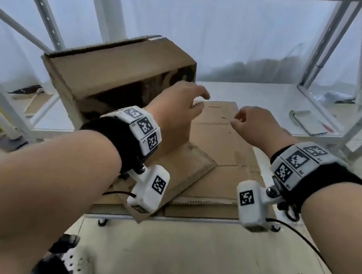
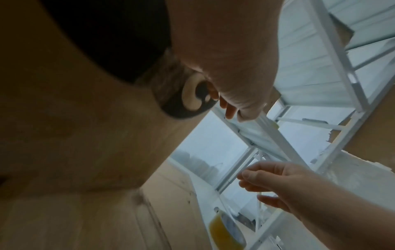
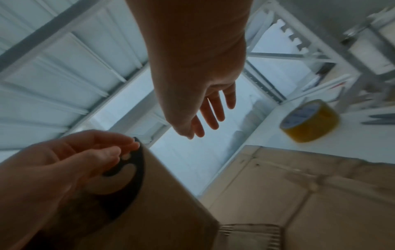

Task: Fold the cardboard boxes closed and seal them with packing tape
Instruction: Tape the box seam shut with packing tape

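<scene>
Your left hand point(image 1: 176, 103) hovers empty with fingers loosely curled at the erected cardboard box point(image 1: 119, 68); your right hand point(image 1: 253, 122), relaxed and empty, hangs above the flattened cardboard point(image 1: 225, 148). Grip the box's near edge, steady it with both hands, then fold its flaps. The yellow tape roll point(image 3: 310, 121) lies beyond your right hand.

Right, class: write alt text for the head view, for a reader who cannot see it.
Two hands, left hand and right hand, reach out with curled fingers, holding nothing, beside a standing cardboard box. Flattened cardboard lies under them on a white table.
</scene>
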Demonstrator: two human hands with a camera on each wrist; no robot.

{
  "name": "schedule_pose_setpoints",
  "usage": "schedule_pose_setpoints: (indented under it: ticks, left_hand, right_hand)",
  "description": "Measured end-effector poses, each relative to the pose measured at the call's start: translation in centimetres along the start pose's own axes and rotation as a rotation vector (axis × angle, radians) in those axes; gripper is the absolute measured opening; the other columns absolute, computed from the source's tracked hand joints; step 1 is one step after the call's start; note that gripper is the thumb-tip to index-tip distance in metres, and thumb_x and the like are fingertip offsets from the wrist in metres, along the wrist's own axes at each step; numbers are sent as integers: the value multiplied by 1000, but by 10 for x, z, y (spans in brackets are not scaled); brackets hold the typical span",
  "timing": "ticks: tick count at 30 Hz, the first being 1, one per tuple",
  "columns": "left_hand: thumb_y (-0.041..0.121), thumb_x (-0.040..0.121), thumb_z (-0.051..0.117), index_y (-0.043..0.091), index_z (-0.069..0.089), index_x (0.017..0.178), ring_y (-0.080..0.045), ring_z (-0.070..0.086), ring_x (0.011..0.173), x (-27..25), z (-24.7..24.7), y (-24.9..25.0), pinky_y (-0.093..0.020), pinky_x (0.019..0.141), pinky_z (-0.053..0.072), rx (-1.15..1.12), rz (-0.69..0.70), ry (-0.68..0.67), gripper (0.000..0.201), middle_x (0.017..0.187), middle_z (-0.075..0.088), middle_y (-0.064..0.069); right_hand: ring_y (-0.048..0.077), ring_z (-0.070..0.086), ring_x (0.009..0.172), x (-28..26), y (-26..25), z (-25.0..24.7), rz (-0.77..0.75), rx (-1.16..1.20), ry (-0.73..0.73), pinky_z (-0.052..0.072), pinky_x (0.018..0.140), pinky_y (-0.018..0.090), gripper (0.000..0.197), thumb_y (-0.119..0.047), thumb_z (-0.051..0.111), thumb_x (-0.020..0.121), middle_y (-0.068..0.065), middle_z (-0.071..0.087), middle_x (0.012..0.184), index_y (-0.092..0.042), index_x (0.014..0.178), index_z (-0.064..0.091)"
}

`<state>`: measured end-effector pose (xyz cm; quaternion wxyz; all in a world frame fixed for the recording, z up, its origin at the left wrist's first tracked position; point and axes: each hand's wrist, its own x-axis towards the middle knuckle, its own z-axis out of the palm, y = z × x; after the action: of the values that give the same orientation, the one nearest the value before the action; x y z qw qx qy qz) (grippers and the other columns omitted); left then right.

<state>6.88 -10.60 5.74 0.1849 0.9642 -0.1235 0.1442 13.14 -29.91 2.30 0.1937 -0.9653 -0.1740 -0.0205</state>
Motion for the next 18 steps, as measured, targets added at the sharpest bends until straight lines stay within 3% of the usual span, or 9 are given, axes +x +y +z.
schedule_pose_setpoints:
  ticks: [4, 7, 11, 14, 16, 18]
  left_hand:
    - [23, 96, 49, 20, 58, 124, -5, 46, 91, 7, 41, 1, -19, 81, 34, -28, -63, -92, 29, 102, 53, 9]
    - [25, 97, 48, 21, 57, 126, -12, 53, 112, 19, 64, -4, -20, 88, 35, -69, -89, -162, 30, 127, 58, 4]
    - [24, 97, 46, 21, 57, 125, -17, 54, 115, 40, 94, -10, -27, 95, 40, -97, -126, -237, 30, 128, 59, 2]
    - [25, 97, 46, 21, 57, 124, -15, 54, 114, 56, 116, -13, -29, 95, 42, -169, -149, -257, 30, 124, 60, 5]
    - [26, 97, 45, 22, 57, 124, -12, 54, 113, 63, 128, -15, -28, 93, 42, -192, -144, -280, 29, 123, 59, 6]
    - [26, 98, 46, 21, 56, 123, -10, 54, 110, 67, 137, -18, -25, 89, 41, -222, -145, -291, 29, 121, 59, 7]
  right_hand:
    - [21, 53, 97, -5, 51, 24, 147, -60, -114, 34, 77, 25, 27, -24, 49, 94, 4, 61, 103, -8, 111, 63]
    - [31, 47, 120, -1, 86, 45, 210, -175, -246, 40, 100, 38, 42, -30, 48, 94, 18, 52, 131, -4, 126, 57]
    - [32, 36, 134, 9, 115, 58, 237, -292, -187, 34, 109, 46, 62, -38, 53, 91, 15, 38, 147, -6, 142, 39]
    - [29, 14, 146, 16, 129, 65, 296, -372, -193, 14, 117, 54, 71, -41, 50, 92, 8, 21, 158, -14, 151, 21]
    - [30, 0, 148, 22, 134, 69, 324, -464, -240, -2, 114, 61, 70, -41, 43, 95, 4, 10, 161, -17, 153, 13]
    - [31, -4, 147, 28, 135, 71, 329, -514, -246, -8, 111, 64, 67, -41, 38, 97, 2, 9, 161, -17, 153, 12]
